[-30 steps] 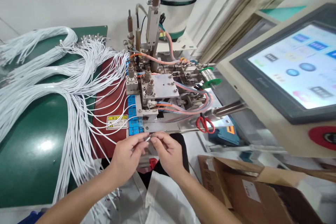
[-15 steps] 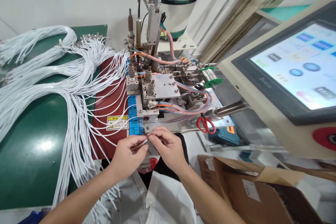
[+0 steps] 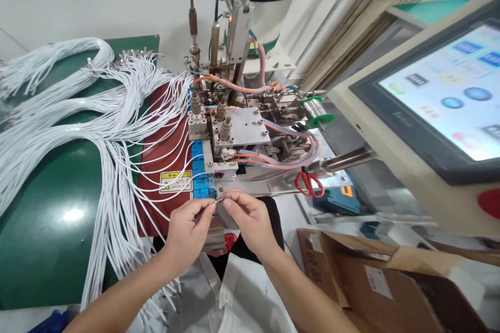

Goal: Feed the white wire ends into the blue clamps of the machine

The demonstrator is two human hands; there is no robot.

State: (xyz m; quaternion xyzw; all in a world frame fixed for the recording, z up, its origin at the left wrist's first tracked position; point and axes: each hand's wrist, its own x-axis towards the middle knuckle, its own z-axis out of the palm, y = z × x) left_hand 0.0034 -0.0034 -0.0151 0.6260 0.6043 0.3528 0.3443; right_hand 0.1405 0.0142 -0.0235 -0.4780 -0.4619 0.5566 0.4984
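Observation:
My left hand (image 3: pixel 187 231) is closed in a pinch on a white cable near its small end (image 3: pixel 217 201), which pokes out toward the right. My right hand (image 3: pixel 250 222) pinches the other side of that end, fingertips almost meeting the left ones. Both hands are just in front of a row of blue cable clamps (image 3: pixel 202 187) on the machine's near edge. Several white cables run from these clamps leftward into a large bundle (image 3: pixel 113 182). The tip's exact shape is too small to make out.
The metal machine (image 3: pixel 242 127) carries hoses and a green-rimmed wire spool (image 3: pixel 317 113). Red-handled scissors (image 3: pixel 309 183) are at its right front. A tilted touchscreen (image 3: pixel 449 93) overhangs the right side, above an open cardboard box (image 3: pixel 383 291). A green table surface (image 3: pixel 47 250) extends left.
My fingers have shifted on the cable end, and my left fingertips are now nearer its tip. The machine's tall upper part has shifted to the right. The view has moved slightly.

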